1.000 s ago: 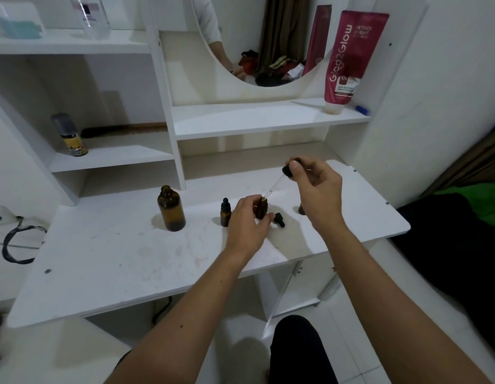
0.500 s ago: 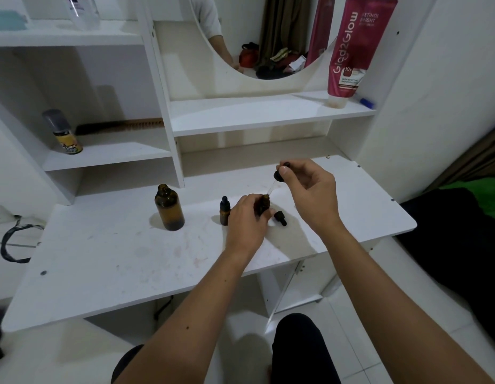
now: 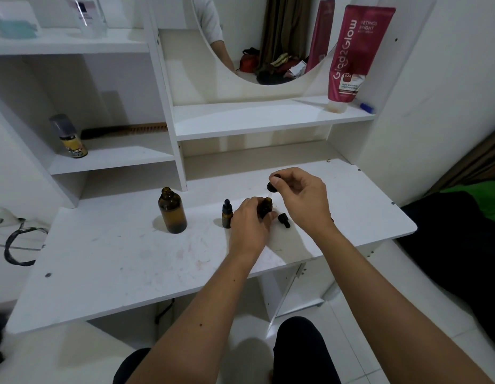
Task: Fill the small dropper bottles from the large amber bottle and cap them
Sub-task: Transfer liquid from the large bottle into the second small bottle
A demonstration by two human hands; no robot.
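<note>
Head view: over the last second the right hand has lowered the dropper cap, pinched by its bulb, so the pipette tip now sits at the mouth of the small bottle gripped upright in the left hand on the worktop. Reads as capping this bottle; screwing down comes next. Count, big to small: one large amber bottle, uncapped, well left of the left hand; two small bottles, the capped one just left of that hand; one loose dropper cap between the hands.
</note>
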